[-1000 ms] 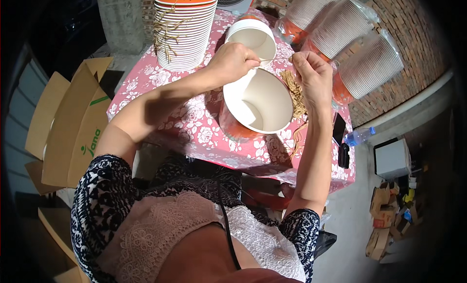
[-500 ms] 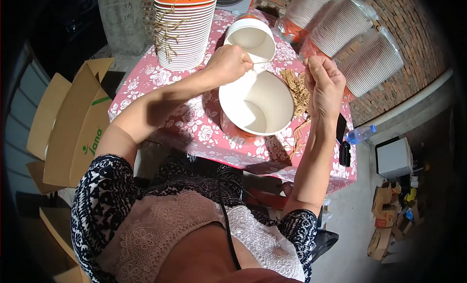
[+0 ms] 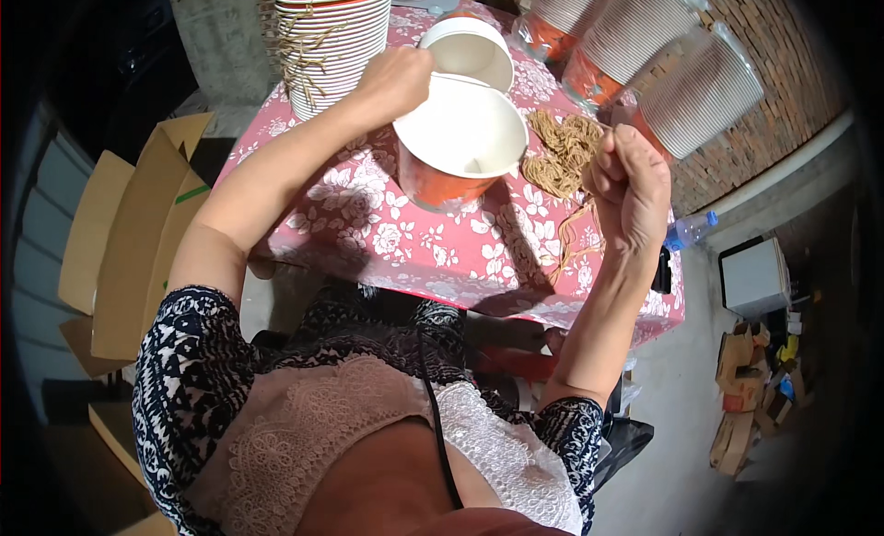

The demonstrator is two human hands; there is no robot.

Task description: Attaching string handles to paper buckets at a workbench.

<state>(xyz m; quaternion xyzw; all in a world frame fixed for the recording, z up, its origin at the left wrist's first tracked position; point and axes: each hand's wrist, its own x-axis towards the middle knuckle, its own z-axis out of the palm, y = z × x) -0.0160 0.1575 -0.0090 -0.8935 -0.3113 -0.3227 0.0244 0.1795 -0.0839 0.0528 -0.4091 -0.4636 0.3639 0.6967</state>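
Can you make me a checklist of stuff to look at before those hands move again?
1. Near bucket uncovered: ok, nothing lies across its mouth.
2. Left hand grip: cannot tell; its fingers are curled and hide any hold.
3. Right hand grip: cannot tell; fingertips pinch together, but anything between them is too thin to make out.
4. Tan cord pile tidy: not ok, strands trail toward the table's front.
5. Tall bucket stack apart from the near bucket: ok.

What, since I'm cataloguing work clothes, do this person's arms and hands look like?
The left hand and right hand are gloveless; the left forearm and right forearm are bare, with no watch or bracelet visible. The left sleeve and right sleeve end near the elbows and are dark with a dense white pattern.
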